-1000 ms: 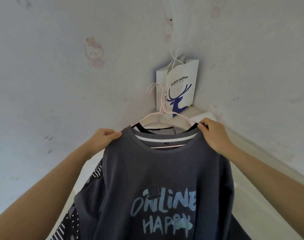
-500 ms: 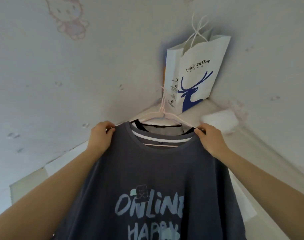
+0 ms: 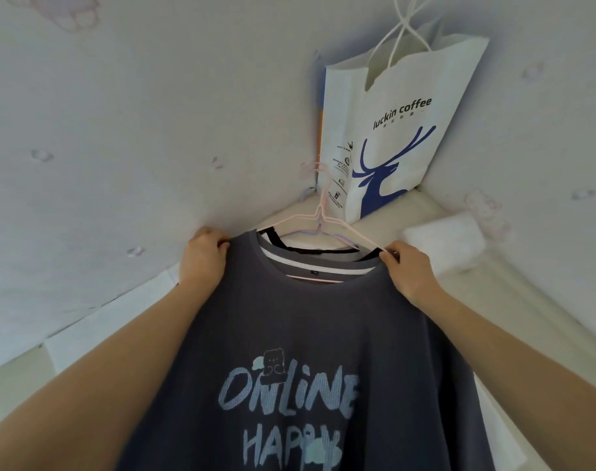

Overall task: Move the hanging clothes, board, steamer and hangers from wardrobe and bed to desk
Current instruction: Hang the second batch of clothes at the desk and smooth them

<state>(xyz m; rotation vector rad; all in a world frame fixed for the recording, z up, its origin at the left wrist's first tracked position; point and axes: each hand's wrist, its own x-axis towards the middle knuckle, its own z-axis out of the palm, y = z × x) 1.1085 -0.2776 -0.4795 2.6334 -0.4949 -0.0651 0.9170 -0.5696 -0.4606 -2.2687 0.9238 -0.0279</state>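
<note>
Dark grey cotton fills the near part of the view: a T-shirt point(image 3: 300, 351) with pale blue letters, held up in the air in front of the person, above the near part of a pale surface that is probably the desk point(image 3: 459, 277). The left hand point(image 3: 201, 263) has its fingers closed on the left shoulder seam, and the right hand point(image 3: 408, 270) pinches the right shoulder together with the end of a pink wire hanger point(image 3: 323, 219). More collars, black and striped, show inside the neck, so several garments hang together on stacked hangers.

The shirt's long axis runs from the collar, which is far and high, down toward the person, with the printed front facing the camera. The hanger bar lies across, left to right, and its hooks point away, toward the far corner of the surface.

In that corner stands a white paper bag point(image 3: 391, 130) against the wall point(image 3: 119, 130), and a white folded thing lies right of it.

As I judge, the clothes have arrived but are not yet laid down. Board, steamer and loose hangers are not visible, so I cannot tell about them.
</note>
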